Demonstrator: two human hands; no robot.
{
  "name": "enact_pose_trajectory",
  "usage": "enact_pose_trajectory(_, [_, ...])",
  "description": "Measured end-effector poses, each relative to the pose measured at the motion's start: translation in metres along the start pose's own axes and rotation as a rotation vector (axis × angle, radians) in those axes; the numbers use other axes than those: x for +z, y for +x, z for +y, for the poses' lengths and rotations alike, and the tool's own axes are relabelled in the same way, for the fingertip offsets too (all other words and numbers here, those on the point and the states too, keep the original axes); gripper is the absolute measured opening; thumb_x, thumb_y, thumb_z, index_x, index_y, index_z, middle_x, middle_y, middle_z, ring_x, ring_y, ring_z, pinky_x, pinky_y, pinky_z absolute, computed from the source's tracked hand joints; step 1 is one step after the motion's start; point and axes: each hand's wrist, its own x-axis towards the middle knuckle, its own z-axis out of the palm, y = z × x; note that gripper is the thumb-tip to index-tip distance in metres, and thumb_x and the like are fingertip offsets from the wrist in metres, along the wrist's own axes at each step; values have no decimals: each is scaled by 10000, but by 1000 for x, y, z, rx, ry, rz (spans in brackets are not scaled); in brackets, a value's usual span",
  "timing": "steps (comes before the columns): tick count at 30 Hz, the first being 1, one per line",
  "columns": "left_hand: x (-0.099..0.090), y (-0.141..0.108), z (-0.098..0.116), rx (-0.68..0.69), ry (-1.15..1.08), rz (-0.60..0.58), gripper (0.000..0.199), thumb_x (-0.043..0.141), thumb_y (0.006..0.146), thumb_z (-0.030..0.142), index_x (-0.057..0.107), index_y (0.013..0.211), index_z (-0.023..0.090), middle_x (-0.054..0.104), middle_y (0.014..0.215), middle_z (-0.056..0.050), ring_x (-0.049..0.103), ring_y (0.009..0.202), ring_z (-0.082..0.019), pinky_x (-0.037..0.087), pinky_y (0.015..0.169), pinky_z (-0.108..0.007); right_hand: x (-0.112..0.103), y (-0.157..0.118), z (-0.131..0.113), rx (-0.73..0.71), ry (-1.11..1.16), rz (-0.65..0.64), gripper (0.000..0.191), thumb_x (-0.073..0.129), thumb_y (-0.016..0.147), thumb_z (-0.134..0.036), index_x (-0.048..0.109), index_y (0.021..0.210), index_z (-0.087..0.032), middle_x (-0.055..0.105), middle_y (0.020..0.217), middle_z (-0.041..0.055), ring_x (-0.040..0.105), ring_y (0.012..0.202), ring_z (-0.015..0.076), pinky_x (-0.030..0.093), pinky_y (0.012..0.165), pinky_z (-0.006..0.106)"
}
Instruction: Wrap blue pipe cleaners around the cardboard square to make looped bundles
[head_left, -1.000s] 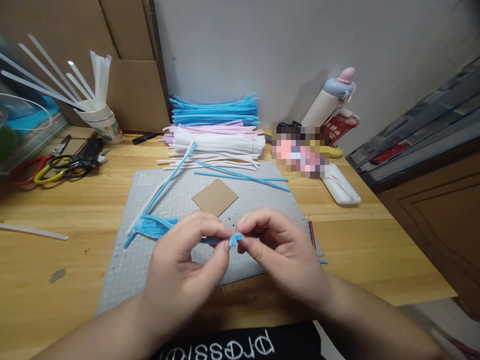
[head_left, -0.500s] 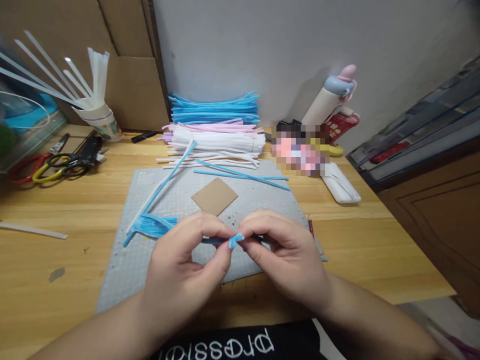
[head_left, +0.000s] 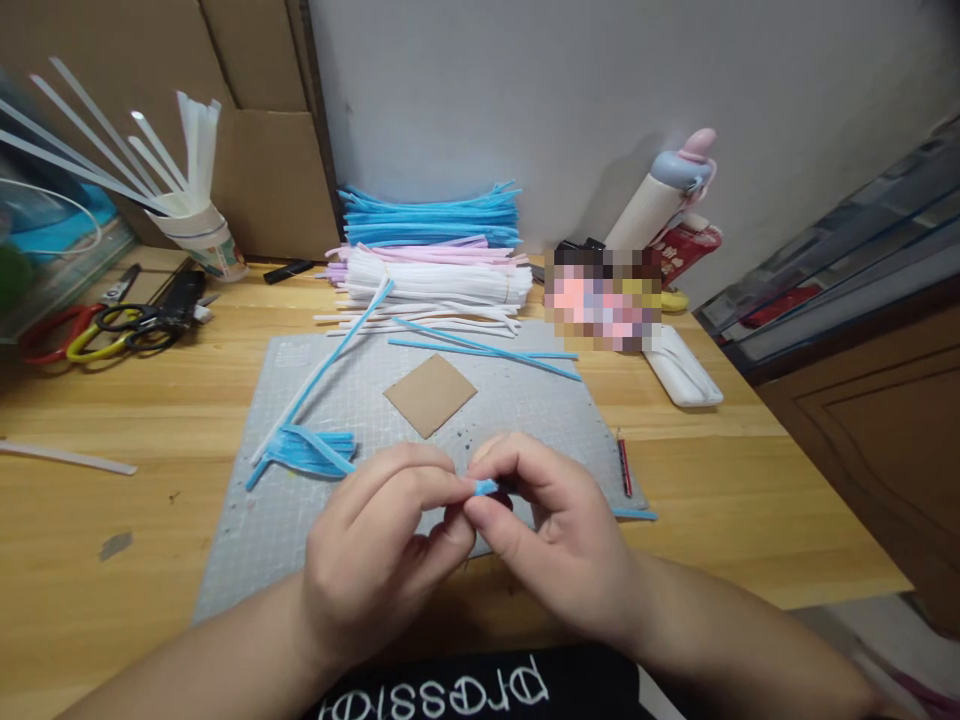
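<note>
White letters (head_left: 517, 686) on the black cloth (head_left: 592, 670) at the near edge stand upside down and seem to read "pressio", running out of view on the left, while the marks on the far-right red packet (head_left: 681, 254) and the far-left paper cup (head_left: 187, 228) are too small to read.

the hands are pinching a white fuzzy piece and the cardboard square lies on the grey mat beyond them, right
The fuzzy piece between the left hand and right hand is blue, not white, as the head view shows. The cardboard square does lie on the grey mat beyond.
</note>
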Motion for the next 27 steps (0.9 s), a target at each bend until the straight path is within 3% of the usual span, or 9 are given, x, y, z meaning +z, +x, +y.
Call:
enact_pose_trajectory(6, [1, 4, 2, -68, -75, 39, 193, 620, 731, -15, 590, 817, 156, 625, 738, 11, 601, 696, -61, 491, 656, -150, -2, 2, -1, 18, 119, 8, 77, 541, 885, -216, 590, 837, -183, 573, 772, 17, 537, 715, 130, 450, 656, 290])
enact_pose_trajectory(12, [2, 5, 0, -52, -157, 21, 216, 599, 739, -37, 595, 851, 147, 615, 754, -3, 596, 714, -77, 490, 649, -180, -6, 9, -4, 236, 382, -16, 99, 673, 786, -255, 607, 752, -189, 590, 721, -10, 526, 649, 99, 449, 598, 238])
enact_pose_trajectory(17, [-4, 7, -4, -9, -189, -95, 337, 538, 766, -48, 591, 1022, 165, 620, 899, -43, 599, 855, -126, 513, 735, -242, -7, 11, -3, 232, 310, 86, 71, 663, 756, -208, 608, 719, -185, 591, 666, -21, 524, 617, 92, 445, 560, 214])
enact_pose_trajectory(21, [-11, 8, -9, 120, 17, -267, 401, 491, 820, -18, 596, 1132, 212, 613, 1037, -63, 611, 914, -142, 519, 749, -253, -7, 10, -3, 180, 169, 89, 77, 592, 730, -109, 605, 705, -181, 593, 640, -27, 529, 595, 92, 449, 538, 208])
enact_pose_trajectory(27, [-15, 3, -15, 205, 146, -266, 315, 522, 869, 66, 598, 1146, 194, 668, 1059, -73, 650, 926, -153, 527, 775, -248, -8, 10, -4, 167, 65, 78, 86, 575, 712, -107, 591, 663, -176, 573, 597, -29, 505, 551, 91, 436, 501, 209])
